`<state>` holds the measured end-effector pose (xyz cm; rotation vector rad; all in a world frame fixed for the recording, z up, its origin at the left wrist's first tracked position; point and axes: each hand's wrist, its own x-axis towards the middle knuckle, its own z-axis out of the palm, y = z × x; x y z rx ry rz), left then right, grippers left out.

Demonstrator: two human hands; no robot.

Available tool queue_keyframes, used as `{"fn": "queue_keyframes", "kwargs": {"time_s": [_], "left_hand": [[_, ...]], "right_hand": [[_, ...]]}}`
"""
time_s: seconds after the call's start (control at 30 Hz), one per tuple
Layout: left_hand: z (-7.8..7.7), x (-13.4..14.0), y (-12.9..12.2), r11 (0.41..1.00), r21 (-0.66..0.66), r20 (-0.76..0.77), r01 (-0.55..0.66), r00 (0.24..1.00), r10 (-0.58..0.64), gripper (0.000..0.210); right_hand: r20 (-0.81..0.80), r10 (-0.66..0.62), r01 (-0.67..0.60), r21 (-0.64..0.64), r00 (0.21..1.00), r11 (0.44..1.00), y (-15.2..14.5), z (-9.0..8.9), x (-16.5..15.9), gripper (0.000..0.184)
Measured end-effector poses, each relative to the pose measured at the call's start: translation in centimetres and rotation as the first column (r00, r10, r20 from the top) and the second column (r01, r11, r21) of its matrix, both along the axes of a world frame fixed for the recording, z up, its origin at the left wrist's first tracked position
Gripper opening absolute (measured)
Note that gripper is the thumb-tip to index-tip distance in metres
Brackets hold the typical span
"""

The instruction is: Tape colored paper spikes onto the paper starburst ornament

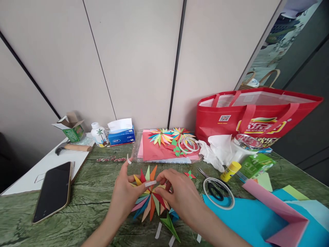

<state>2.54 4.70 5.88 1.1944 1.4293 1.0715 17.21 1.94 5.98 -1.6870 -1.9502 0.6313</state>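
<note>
Star (151, 203) sits between your fingers (166, 175), points all round. Your left hand (131, 185) pinches it; I can't tell your right hand's (171, 187) grip. Tape (150, 184) seems not yet stuck. Two other stars (161, 137) past your fingers look done; one green piece (169, 224) lies loose, nearer you.

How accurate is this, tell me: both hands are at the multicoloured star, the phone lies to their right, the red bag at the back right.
Incorrect: in the head view, the phone lies to the left of the left hand and right hand. The rest stands: both are at the multicoloured star, the red bag at the back right.
</note>
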Motion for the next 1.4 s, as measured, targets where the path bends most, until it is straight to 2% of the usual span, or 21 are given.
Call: {"fn": "queue_keyframes", "kwargs": {"time_s": [0.1, 0.33, 0.43, 0.53, 0.6, 0.7, 0.77, 0.87, 1.0, 1.13, 1.4], "left_hand": [[0.3, 0.0, 0.0, 1.000, 0.006, -0.018, -0.009, 1.000, 0.009, 0.088], [-0.3, -0.2, 0.2, 1.000, 0.021, -0.051, -0.006, 0.999, 0.007, 0.088], [-0.6, -0.3, 0.2, 1.000, 0.013, -0.028, 0.003, 1.000, -0.003, 0.089], [-0.9, -0.3, 0.3, 1.000, 0.018, 0.000, 0.014, 1.000, -0.014, 0.088], [-0.9, -0.5, 0.4, 1.000, 0.011, 0.008, 0.009, 1.000, -0.009, 0.088], [-0.6, -0.8, 0.5, 0.998, -0.048, 0.063, 0.029, 0.998, -0.026, 0.091], [-0.2, -1.2, 0.5, 0.993, -0.093, 0.130, 0.077, 0.989, -0.065, 0.092], [0.3, -1.6, 0.6, 0.980, -0.125, 0.203, 0.155, 0.971, -0.128, 0.089], [0.6, -1.6, 0.5, 0.973, -0.135, 0.195, 0.189, 0.968, -0.161, 0.085], [0.5, -1.5, 0.3, 0.969, -0.129, 0.187, 0.210, 0.965, -0.184, 0.084], [0.3, -1.5, 0.1, 0.976, -0.117, 0.086, 0.181, 0.981, -0.172, 0.086]], "right_hand": [[-0.061, -0.026, 0.027, 0.011, 0.998, 1.000, 0.2, -0.4, -0.1, 0.008], [-0.274, -0.038, 0.047, 0.025, 0.961, 0.999, 0.4, -0.9, -0.3, 0.008], [-0.349, -0.018, 0.069, 0.134, 0.937, 0.989, 0.1, -0.8, -0.8, 0.007], [-0.408, 0.028, 0.106, 0.304, 0.913, 0.947, -0.3, -0.5, -1.1, 0.006], [-0.464, 0.043, 0.131, 0.336, 0.885, 0.933, -0.5, 0.0, -0.8, 0.004], [-0.576, 0.049, 0.100, 0.224, 0.816, 0.969, -0.1, 0.9, 0.7, 0.003], [-0.621, 0.057, 0.024, 0.122, 0.782, 0.992, 0.5, 1.3, 2.0, 0.007], [-0.633, 0.058, -0.073, 0.002, 0.772, 0.997, 1.5, 1.3, 3.4, 0.009], [-0.632, 0.043, -0.111, -0.068, 0.774, 0.991, 2.0, 0.7, 3.5, 0.017], [-0.637, 0.011, -0.120, -0.129, 0.771, 0.984, 1.8, 0.6, 2.8, 0.019], [-0.602, 0.009, -0.116, -0.140, 0.799, 0.983, 1.7, 0.5, 2.4, 0.021]]}}
